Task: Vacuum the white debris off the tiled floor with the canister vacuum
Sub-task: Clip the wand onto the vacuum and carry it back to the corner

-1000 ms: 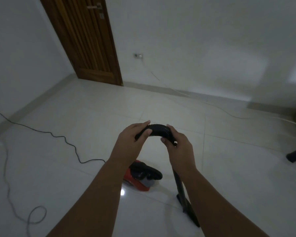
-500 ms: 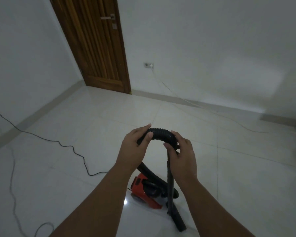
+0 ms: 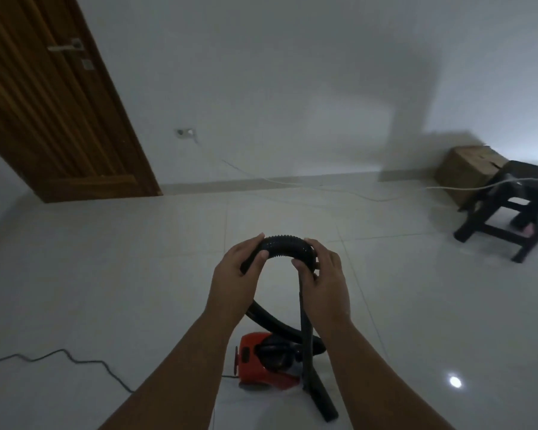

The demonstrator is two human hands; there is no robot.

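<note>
Above the tiled floor [image 3: 106, 274], the left hand [image 3: 236, 274] and the right hand [image 3: 323, 280] keep gripping the arched hose [image 3: 284, 245], and the canister vacuum [image 3: 261, 358] now sits directly beneath. The view has swung right, revealing a stool [image 3: 510, 206]. No white debris is visible, so vacuuming is judged not begun.

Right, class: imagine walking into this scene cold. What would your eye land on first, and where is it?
Dead centre, the left grip and right grip hold a ribbed black hose bent into an arch. Just below them, on the pale tiled floor, sits the red canister vacuum, the brightest colour here. A brown wooden door fills the upper left, and a black stool stands at the right edge.
</note>
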